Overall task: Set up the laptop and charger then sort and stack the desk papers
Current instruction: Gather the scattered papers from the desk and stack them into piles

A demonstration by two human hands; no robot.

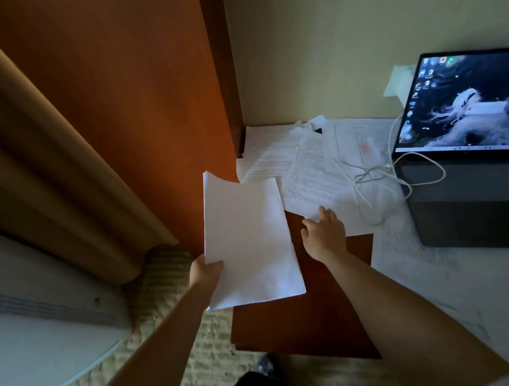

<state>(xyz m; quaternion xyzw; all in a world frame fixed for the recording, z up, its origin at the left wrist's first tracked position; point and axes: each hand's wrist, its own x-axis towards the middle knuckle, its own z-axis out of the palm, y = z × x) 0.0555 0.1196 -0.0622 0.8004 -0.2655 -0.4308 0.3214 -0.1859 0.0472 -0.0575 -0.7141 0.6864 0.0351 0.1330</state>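
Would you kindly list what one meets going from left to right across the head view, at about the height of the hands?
Beige curtain → left hand gripping the held stack of papers → right hand reaching onto a printed sheet → white charger cable → open laptop, screen lit.

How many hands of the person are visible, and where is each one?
2. The left hand holds a stack of papers above the desk edge; the right hand reaches to a sheet on the desk.
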